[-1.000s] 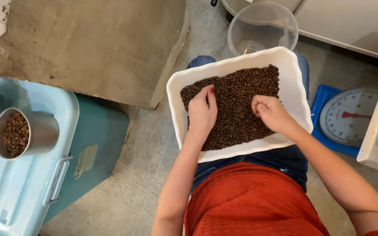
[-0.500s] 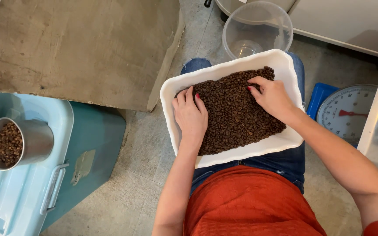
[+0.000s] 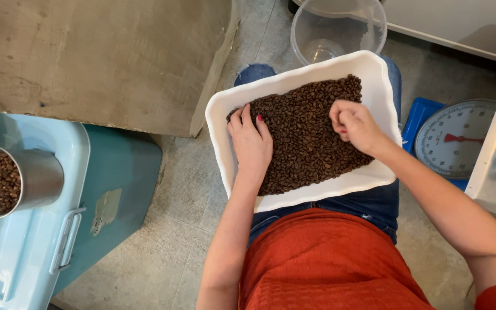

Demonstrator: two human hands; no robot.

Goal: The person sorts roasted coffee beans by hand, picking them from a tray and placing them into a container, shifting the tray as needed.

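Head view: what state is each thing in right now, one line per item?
White tray: on the lap, holding a spread layer of coffee beans.
Left hand: flat, palm down on the beans.
Right hand: fingers curled, on the beans.
Metal cup: on the blue box lid, full of beans.
Clear plastic tub: on the floor, looks empty.
Scale: nothing on it.

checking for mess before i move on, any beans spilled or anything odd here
Nothing stands out. The coffee beans all lie inside the white tray on the lap, under the left hand and right hand; none show on the floor.
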